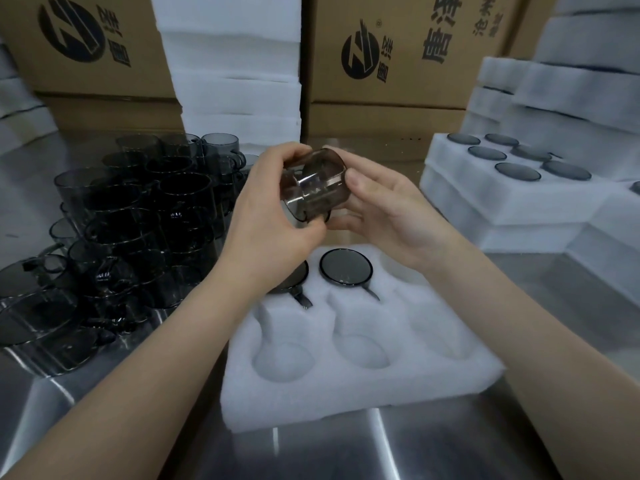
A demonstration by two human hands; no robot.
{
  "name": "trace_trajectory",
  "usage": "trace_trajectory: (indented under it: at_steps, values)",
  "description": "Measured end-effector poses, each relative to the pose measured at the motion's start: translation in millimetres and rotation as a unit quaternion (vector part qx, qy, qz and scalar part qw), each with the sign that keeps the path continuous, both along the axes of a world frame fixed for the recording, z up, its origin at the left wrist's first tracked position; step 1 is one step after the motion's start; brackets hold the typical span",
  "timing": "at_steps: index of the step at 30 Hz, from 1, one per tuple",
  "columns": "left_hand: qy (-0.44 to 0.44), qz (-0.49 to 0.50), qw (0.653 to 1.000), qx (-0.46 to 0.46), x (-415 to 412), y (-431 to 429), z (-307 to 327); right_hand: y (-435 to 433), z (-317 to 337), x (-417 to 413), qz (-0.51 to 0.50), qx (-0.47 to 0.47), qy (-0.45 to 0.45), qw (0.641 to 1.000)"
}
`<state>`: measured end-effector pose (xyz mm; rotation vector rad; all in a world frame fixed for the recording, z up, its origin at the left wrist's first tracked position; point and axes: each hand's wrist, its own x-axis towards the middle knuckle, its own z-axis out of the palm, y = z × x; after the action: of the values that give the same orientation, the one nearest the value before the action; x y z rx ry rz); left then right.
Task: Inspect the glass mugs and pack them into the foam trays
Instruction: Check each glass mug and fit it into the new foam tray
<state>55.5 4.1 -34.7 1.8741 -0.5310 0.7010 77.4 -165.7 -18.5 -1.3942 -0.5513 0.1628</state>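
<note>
A smoky grey glass mug [317, 183] lies on its side in the air above the table, held between both hands. My left hand [273, 220] curls round its left end, and my right hand [377, 206] grips its right end with the thumb on the rim. Below them lies a white foam tray [349, 386] with round pockets. Two mugs sit upside down in its far row: one [346, 266] in the middle pocket, one [292, 282] partly hidden under my left wrist. The near pockets hold nothing.
A heap of loose grey mugs [131, 230] fills the steel table's left side. Filled foam trays [512, 174] are stacked at the right. A tall foam stack [232, 74] and cardboard boxes [408, 53] stand behind.
</note>
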Motion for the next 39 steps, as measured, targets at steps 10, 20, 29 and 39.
trace_trajectory:
  at_steps: [10, 20, 29, 39]
  values:
    - [0.010, 0.010, 0.997, 0.079, -1.3, -0.8, 1.4, 2.9, -4.1, -0.9, -0.151, -0.090, -0.143, 0.974]
    - [-0.024, -0.011, 0.996, 0.084, 1.1, -0.6, -1.1, -0.7, -1.5, 5.9, -0.088, 0.039, -0.020, 0.995]
    - [0.006, 0.007, 1.000, 0.020, 6.3, 3.3, -5.4, -7.1, -1.1, 8.3, 0.067, 0.051, 0.019, 0.996]
    - [-0.029, 0.052, 0.990, 0.125, 5.6, 2.6, -4.9, 5.9, -2.9, 0.9, -0.133, -0.025, -0.109, 0.985]
